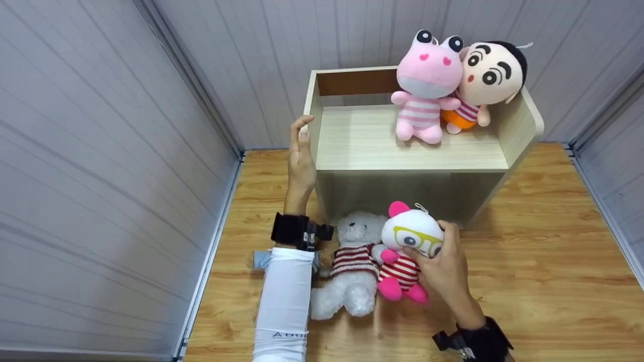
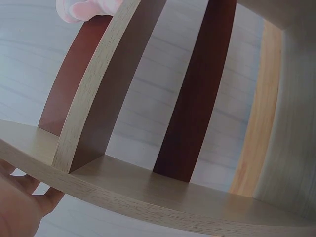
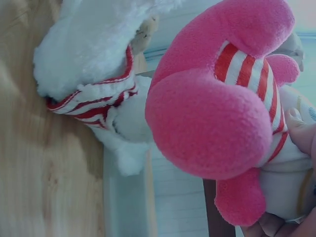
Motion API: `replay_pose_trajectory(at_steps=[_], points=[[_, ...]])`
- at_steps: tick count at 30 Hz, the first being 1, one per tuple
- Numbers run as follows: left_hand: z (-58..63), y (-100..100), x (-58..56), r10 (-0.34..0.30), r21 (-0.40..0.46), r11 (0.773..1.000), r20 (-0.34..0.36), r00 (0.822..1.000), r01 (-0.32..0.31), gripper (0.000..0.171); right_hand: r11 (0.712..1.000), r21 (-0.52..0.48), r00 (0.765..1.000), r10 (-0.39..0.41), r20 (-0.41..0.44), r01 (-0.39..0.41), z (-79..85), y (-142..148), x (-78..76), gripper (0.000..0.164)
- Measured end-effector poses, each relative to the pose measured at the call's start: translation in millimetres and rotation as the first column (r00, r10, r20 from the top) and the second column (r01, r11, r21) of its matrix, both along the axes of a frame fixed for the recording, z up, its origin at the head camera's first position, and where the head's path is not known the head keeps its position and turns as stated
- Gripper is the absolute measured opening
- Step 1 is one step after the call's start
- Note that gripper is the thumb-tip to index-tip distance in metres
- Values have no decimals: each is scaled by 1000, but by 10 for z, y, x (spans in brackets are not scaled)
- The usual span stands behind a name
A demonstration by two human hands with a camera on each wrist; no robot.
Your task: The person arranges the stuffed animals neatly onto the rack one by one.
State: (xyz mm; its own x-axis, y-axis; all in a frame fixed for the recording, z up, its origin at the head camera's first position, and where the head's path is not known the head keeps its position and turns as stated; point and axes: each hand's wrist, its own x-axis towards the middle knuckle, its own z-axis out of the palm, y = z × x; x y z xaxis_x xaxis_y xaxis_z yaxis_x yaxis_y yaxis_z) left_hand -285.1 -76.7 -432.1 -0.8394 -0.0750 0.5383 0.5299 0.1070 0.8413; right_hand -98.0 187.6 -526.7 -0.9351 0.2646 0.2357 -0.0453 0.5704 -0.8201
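Observation:
My left hand [image 1: 302, 168] is at the left side panel of a pale wooden shelf unit [image 1: 352, 138], a finger bent over its edge. In the left wrist view, the fingers [image 2: 49, 197] sit on the panel's outer side. My right hand [image 1: 445, 266] grips a plush panda [image 1: 400, 271] by its white head. The panda has yellow glasses, pink limbs and a red-striped body, seen from below in the right wrist view. Next to it, a white plush bear [image 1: 354, 259] in a striped sweater leans at the shelf's foot. Part of the bear is hidden behind the panda.
On the shelf top stand a pink plush frog [image 1: 422, 90] and a plush boy doll [image 1: 485, 83] with black hair, side by side at the right. A toy in light blue [image 1: 262, 260] lies mostly hidden under my left forearm. Panelled walls [image 1: 100, 176] enclose the wooden floor [image 1: 548, 261].

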Motion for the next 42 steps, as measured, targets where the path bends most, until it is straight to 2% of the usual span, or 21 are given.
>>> replay_pose_trajectory(at_steps=[11,18,26,34,42], points=[[17,3,14,-2,12,1000,27,1000,2,35,1000,-13,1000,9,-3,-9,117,-38,41,79],[14,13,-5,-18,21,1000,4,1000,18,35,999,-42,999,31,11,-31,198,-31,37,79],[-5,11,-5,-4,1,1000,-3,1000,4,36,998,-66,1000,23,-7,-24,234,-38,31,80],[-2,3,5,8,-7,1000,8,1000,-8,36,996,-81,996,29,-81,-36,370,-76,-52,81],[12,5,14,-1,-6,1000,-7,1000,1,36,995,-81,979,38,-199,-55,587,-97,-178,80]])
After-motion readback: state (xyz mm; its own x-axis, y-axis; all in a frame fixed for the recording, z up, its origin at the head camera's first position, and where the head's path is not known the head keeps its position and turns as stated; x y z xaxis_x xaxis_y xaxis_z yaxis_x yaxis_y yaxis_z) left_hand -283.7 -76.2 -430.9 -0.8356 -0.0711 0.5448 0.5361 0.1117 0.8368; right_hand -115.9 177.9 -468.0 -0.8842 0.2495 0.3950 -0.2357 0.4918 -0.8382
